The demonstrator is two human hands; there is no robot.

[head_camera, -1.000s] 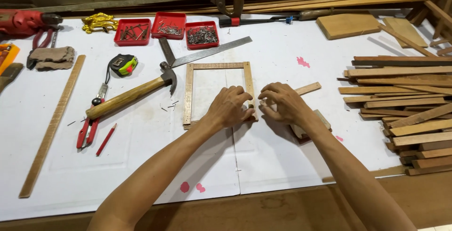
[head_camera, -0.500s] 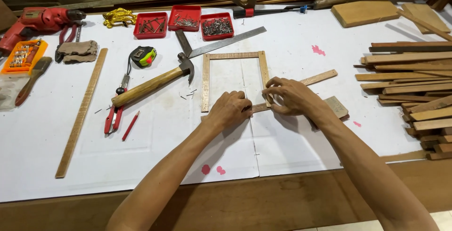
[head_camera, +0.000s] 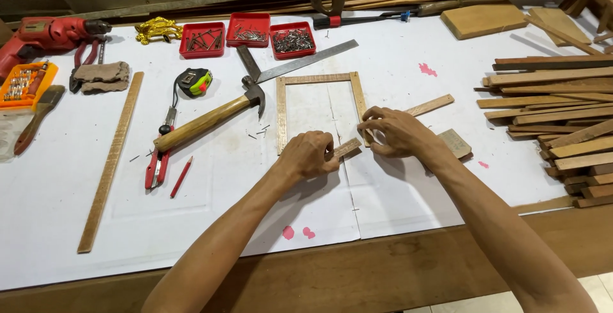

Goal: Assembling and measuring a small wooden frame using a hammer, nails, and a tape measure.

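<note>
A small three-sided wooden frame point(head_camera: 281, 112) lies flat on the white-covered bench, its open side toward me. My left hand point(head_camera: 310, 155) pinches the near end of a short wooden strip point(head_camera: 348, 148) that lies at an angle across the frame's open end. My right hand point(head_camera: 396, 131) holds the strip's far end against the frame's right rail point(head_camera: 359, 99). A longer loose strip point(head_camera: 431, 104) pokes out behind my right hand.
A wooden-handled hammer point(head_camera: 204, 122), steel square point(head_camera: 300, 61), tape measure point(head_camera: 195, 81), red cutters point(head_camera: 156, 166), red pencil point(head_camera: 181, 176) and long slat point(head_camera: 112, 156) lie left. Three red trays point(head_camera: 248, 34) of nails sit behind. A stack of wooden strips point(head_camera: 562, 115) lies right, a sanding block point(head_camera: 454, 142) beside it.
The view has shifted slightly. My hands have swung the short strip so it now lies at an angle at the frame's lower right corner; the left hand sits lower.
</note>
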